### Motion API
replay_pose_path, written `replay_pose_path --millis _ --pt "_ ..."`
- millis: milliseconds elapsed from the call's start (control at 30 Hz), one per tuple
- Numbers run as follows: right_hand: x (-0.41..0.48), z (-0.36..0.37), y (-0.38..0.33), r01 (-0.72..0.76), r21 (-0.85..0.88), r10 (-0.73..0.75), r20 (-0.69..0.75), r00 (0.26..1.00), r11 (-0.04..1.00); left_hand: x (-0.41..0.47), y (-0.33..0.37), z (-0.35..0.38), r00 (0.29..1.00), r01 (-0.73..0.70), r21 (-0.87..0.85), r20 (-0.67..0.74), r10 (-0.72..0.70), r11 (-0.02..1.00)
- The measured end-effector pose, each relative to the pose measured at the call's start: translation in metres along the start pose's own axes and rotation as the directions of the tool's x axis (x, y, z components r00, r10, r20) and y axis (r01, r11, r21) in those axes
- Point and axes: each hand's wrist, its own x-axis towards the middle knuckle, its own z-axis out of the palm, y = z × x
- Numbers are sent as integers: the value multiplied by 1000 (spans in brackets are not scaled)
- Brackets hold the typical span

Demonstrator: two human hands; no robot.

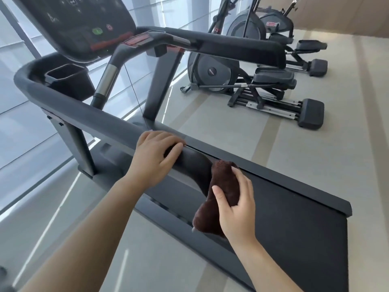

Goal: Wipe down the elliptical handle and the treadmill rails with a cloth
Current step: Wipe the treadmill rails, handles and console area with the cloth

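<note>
We can read no brand: the red labels on the two ellipticals (248,81) in the upper right of the frame are too blurred, and the treadmill console (84,24) in the upper left shows only a green and a red round button. Our left hand (155,159) lies flat, fingers spread, on the matte, padded near rail (84,114) at centre. Our right hand (235,205) grips the dark brown, fuzzy cloth (221,186), bunched and pressed against the rail's rounded end. The far rail (231,47) runs across the upper centre.
</note>
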Motion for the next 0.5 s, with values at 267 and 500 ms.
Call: replay_pose_path --millis 267,500 --pt "45 45 -74 265 -385 -239 117 964 884 -36 -68 -48 993 87 -120 -71 -96 989" --pt "52 147 -104 374 -808 -270 275 923 455 -45 -118 -87 995 97 -137 -13 -100 986"
